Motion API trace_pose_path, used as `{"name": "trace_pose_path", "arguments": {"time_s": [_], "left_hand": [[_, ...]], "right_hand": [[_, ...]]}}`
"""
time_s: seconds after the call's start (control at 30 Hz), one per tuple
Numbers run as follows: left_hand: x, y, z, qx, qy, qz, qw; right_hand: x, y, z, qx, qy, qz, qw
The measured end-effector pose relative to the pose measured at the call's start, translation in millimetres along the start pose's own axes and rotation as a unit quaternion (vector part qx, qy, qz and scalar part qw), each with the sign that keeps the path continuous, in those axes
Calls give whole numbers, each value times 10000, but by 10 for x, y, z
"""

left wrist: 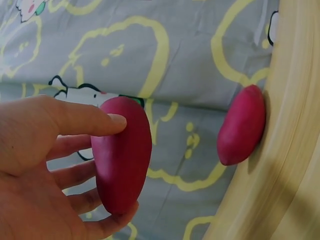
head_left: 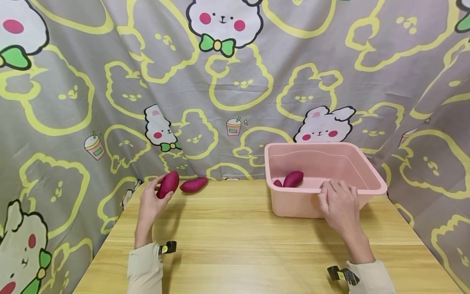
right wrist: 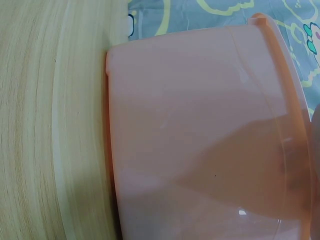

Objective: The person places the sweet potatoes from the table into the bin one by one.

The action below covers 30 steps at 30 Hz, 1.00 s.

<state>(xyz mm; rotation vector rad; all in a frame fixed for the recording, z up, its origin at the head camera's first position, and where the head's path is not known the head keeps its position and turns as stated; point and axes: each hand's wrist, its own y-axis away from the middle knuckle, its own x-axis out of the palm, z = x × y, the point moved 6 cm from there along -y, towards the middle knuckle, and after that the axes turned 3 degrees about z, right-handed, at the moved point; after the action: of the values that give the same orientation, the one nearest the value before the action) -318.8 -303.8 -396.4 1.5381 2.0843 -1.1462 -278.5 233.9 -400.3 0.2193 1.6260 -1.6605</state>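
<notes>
My left hand (head_left: 151,204) holds a dark red sweet potato (head_left: 168,184) raised at the table's left, thumb on one side and fingers around the other; the left wrist view shows the same sweet potato (left wrist: 122,155) in that grip. Just right of it, a second sweet potato (head_left: 193,185) lies at the table's back edge. With curled fingers my right hand (head_left: 340,204) grips the front rim of a pink bin (head_left: 297,203). Inside the bin, at its left, are a sweet potato (head_left: 293,179) and part of another (head_left: 278,183). The right wrist view shows the bin's outer wall (right wrist: 195,125).
The wooden table (head_left: 227,245) runs between both arms. A grey patterned curtain (head_left: 235,94) hangs behind the table and along its sides. The bin stands at the back right, close to the curtain.
</notes>
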Motion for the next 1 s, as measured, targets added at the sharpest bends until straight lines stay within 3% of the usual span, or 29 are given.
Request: {"name": "trace_pose_path", "arguments": {"time_s": [1.0], "left_hand": [[195,-3,-245,353,249,-34,9991]], "right_hand": [[8,6,-23,57,18,105,9999]]}}
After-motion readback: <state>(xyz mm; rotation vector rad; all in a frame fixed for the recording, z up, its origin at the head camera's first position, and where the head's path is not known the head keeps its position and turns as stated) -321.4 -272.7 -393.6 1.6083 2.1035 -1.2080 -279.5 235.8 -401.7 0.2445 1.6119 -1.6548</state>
